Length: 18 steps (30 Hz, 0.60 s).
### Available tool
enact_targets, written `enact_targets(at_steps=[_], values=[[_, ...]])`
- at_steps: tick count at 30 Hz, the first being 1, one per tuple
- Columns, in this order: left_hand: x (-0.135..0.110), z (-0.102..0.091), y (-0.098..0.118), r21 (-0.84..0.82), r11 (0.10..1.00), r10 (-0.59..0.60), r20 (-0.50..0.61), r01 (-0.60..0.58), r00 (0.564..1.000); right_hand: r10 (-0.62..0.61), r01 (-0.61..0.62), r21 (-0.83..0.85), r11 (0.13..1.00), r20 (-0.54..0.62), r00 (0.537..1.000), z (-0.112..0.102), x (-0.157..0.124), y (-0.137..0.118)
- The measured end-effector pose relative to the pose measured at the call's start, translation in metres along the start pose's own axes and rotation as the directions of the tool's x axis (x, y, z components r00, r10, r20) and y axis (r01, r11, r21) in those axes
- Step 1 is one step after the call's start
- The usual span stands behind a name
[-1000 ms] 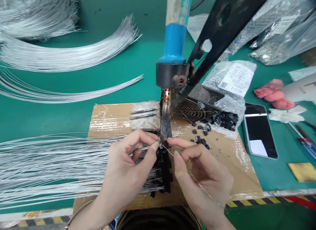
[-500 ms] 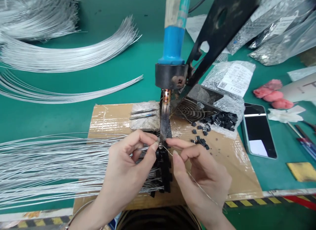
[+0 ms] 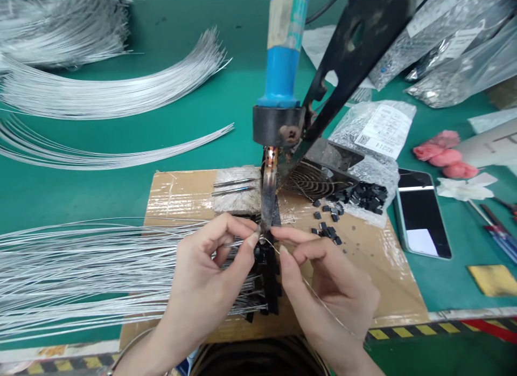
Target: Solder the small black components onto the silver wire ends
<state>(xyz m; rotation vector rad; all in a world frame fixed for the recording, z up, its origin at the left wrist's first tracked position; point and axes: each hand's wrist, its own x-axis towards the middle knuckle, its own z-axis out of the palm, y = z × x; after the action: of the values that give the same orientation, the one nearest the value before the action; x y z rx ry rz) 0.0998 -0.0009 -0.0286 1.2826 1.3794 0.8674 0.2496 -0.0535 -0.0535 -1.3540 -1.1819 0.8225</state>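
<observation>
A blue-handled soldering iron [image 3: 279, 74] points down in a black stand, its tip between my two hands. My left hand [image 3: 216, 273] is closed in a pinch right at the tip, on a small metal piece that its fingers mostly cover; a wire probably runs to it, but I cannot be sure. My right hand [image 3: 327, 290] pinches a thin strand of solder wire [image 3: 314, 292], whose upper end reaches the tip. Below the tip lies a row of black connectors [image 3: 270, 279] on the ends of many grey wires [image 3: 89, 268].
Cardboard [image 3: 363, 273] covers the work spot. Two metal rods lie on a pale block [image 3: 238, 201]. Loose black parts [image 3: 329, 230] spill from a plastic bag [image 3: 375, 139] beside a fan [image 3: 315, 182]. A phone [image 3: 424, 214] lies at right; wire bundles [image 3: 121, 93] lie at left.
Both hands keep almost the same pose at the iron tip. The view has shifted very slightly, and little else differs.
</observation>
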Motion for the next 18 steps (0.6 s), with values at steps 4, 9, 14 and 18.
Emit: enact_targets(at_steps=[4, 9, 14, 18], values=[[0.0001, -0.0011, 0.0003, 0.008, 1.0, -0.007, 0.014, 0.007, 1.0, -0.001, 0.001, -0.008, 1.0, -0.005, 1.0, -0.0002, 0.0001, 0.0007], [-0.0017, -0.0012, 0.0002, 0.015, 1.0, -0.006, 0.015, 0.006, 1.0, -0.018, 0.018, -0.018, 1.0, -0.011, 1.0, -0.0007, 0.0002, 0.0004], [-0.0012, 0.0001, -0.0001, 0.014, 1.0, 0.007, 0.012, -0.007, 1.0, -0.031, 0.031, -0.01, 0.999, -0.022, 0.999, 0.0003, -0.0006, 0.0002], [-0.0007, -0.0007, -0.001, 0.005, 1.0, 0.009, 0.022, -0.01, 1.0, -0.021, 0.021, -0.008, 1.0, -0.026, 0.999, 0.0005, -0.0021, 0.0008]])
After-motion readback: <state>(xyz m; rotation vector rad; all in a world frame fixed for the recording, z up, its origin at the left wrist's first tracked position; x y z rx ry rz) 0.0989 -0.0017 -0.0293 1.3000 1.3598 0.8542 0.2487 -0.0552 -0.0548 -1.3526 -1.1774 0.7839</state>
